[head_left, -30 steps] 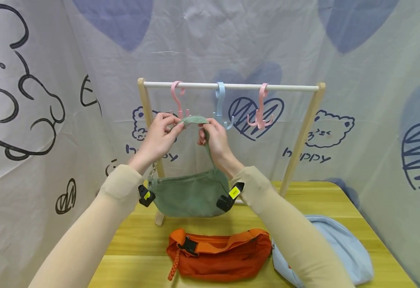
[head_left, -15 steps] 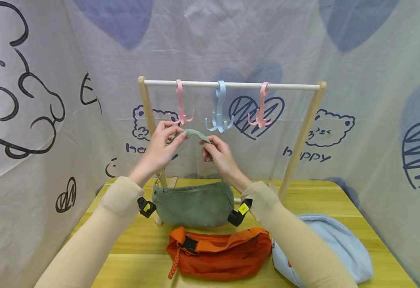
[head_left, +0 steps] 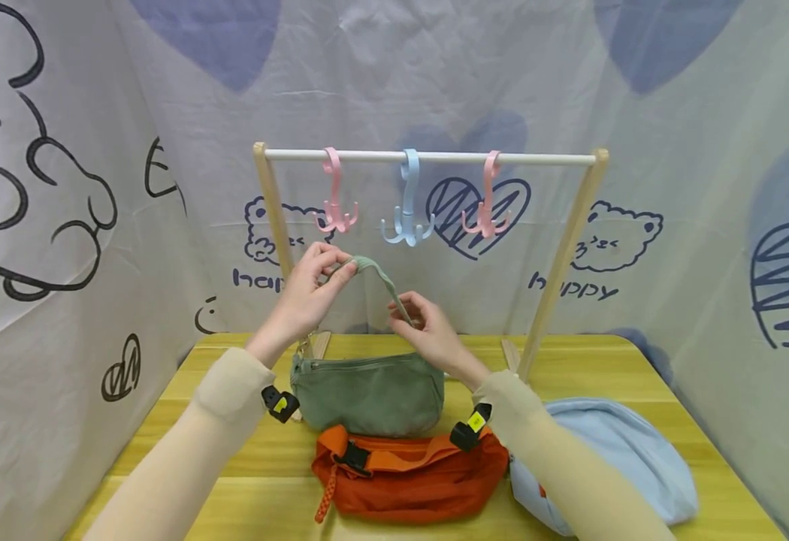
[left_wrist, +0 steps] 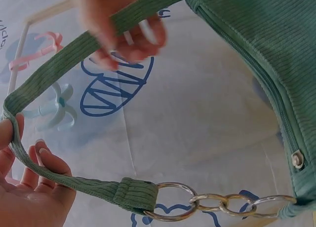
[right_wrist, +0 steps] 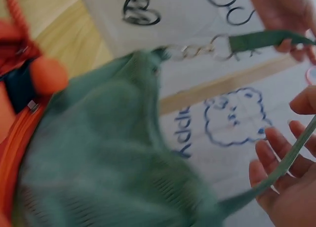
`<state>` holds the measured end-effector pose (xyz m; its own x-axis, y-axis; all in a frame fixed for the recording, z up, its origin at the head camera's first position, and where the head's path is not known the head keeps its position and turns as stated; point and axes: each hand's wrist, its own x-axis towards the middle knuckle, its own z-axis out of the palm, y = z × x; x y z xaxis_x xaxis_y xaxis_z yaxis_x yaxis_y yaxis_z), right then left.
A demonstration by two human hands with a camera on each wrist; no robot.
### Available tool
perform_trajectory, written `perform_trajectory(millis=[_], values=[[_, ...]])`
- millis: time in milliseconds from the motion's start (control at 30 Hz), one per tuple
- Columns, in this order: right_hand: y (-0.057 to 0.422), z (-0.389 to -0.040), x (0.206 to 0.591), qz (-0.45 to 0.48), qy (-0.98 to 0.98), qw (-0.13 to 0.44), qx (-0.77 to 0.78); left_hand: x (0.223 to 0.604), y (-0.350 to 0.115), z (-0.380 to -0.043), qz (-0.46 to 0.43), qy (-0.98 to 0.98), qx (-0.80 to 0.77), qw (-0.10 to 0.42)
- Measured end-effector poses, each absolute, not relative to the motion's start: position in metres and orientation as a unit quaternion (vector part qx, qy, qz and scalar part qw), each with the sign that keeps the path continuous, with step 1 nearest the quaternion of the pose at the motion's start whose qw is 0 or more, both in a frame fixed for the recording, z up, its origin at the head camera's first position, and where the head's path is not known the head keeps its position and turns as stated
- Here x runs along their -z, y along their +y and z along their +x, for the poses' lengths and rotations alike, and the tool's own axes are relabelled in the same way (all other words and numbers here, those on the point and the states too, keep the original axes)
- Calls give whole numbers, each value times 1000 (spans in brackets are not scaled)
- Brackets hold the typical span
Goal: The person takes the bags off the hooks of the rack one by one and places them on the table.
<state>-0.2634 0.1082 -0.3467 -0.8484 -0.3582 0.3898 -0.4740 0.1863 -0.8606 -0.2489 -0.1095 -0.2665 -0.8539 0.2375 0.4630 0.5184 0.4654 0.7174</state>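
Observation:
My left hand pinches the top of a green corduroy shoulder bag's strap between thumb and fingers. Lower along the same strap is my right hand, its fingers loosely bent; in the right wrist view the strap crosses the fingers, with the thumb held apart from them. Below both hands is the green bag, upright, its zipper along the top. A chain of metal rings joins the strap to one end of it. The bag's lower edge overlaps an orange waist bag in the head view.
Behind the hands stands a wooden rack with a white bar. Two pink hooks and a blue hook hang on it. A light blue bag lies at the right of the wooden table, partly behind the right sleeve.
Both hands and the green bag have come down, away from the left pink hook, which swung and has straightened. The right hand has slid down the strap and loosened from its pinch.

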Motion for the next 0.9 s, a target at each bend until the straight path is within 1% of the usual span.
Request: perform_trajectory(millis=[233, 467, 700, 900], values=[[126, -253, 381, 253, -828, 47, -499, 274, -109, -243, -237, -822, 491, 165], [138, -251, 408, 227, -836, 19, -499, 281, -110, -235, -248, -812, 499, 174], [145, -251, 428, 193, -837, -13, -511, 287, -111, -226, -254, -806, 508, 164], [146, -249, 433, 170, -824, -16, -541, 296, -114, -221, -254, -804, 518, 146]])
